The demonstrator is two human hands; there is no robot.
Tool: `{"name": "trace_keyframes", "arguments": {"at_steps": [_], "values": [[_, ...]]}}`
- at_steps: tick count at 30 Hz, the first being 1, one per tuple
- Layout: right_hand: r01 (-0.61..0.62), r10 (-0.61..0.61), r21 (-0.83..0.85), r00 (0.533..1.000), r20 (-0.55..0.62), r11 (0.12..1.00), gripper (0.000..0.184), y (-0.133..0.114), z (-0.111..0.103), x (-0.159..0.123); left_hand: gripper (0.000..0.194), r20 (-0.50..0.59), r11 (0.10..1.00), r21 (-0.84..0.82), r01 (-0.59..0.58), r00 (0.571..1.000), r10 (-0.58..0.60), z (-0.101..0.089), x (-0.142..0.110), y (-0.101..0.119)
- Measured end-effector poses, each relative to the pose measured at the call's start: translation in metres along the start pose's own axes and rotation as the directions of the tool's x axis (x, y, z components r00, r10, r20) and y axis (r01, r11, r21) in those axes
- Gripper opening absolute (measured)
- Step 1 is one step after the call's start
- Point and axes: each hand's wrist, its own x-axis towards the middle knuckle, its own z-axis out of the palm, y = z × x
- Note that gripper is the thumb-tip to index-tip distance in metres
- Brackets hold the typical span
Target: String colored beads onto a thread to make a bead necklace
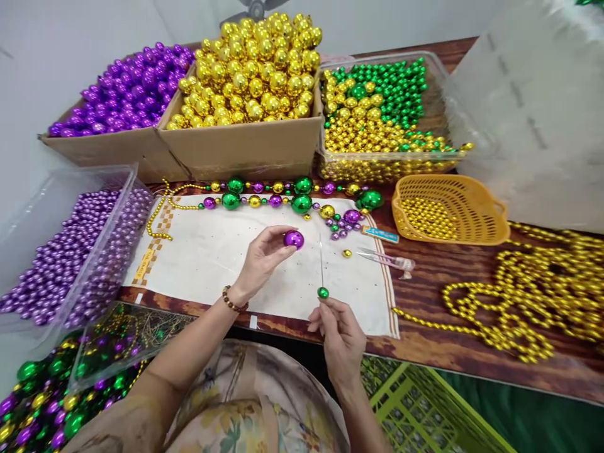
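My left hand [265,255], a beaded bracelet at its wrist, pinches a large shiny purple bead [293,239] between thumb and fingers. My right hand [340,333] is closed at the lower end of a long thin needle [321,261], which points upward. A green bead [323,292] sits on the needle just above my right fingertips. The purple bead is apart from the needle, up and to its left. Beneath both hands lies a white towel [202,264]. A strung bead garland [274,201] in green, purple and gold stretches along the towel's far edge.
Boxes of purple beads [136,88] and gold beads [250,69] stand behind, beside a clear bin [438,141]. To the right are an orange basket [472,220], small scissors [387,258] and gold bead strands [538,296]. A tub of small purple beads [80,245] is at left.
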Motion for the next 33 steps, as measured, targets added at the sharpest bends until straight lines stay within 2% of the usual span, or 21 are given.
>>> {"name": "trace_keyframes", "arguments": {"at_steps": [6, 11, 15, 19, 33], "values": [[0.027, -0.026, -0.067, 1.000, 0.017, 0.997, 0.019, 0.001, -0.007, -0.010, 0.048, 0.044, 0.994, 0.060, -0.092, 0.995, 0.089, 0.006, -0.012, 0.011], [0.076, -0.069, -0.092, 0.994, 0.082, 0.993, 0.018, 0.007, -0.011, -0.016, 0.033, 0.024, 0.989, 0.109, -0.101, 0.995, 0.099, 0.003, -0.007, 0.009], [0.128, -0.108, -0.130, 0.983, 0.147, 0.983, 0.015, 0.010, -0.011, -0.019, 0.030, -0.042, 0.999, -0.035, 0.015, 0.999, -0.016, 0.005, -0.002, 0.011], [0.160, -0.131, -0.159, 0.975, 0.178, 0.974, 0.013, 0.011, -0.009, -0.021, 0.028, -0.050, 0.980, -0.175, 0.097, 0.993, -0.107, 0.012, 0.002, 0.021], [0.176, -0.150, -0.144, 0.973, 0.175, 0.974, 0.011, 0.009, -0.004, -0.020, 0.026, -0.018, 0.946, -0.273, 0.175, 0.982, -0.187, 0.015, 0.002, 0.031]]}}
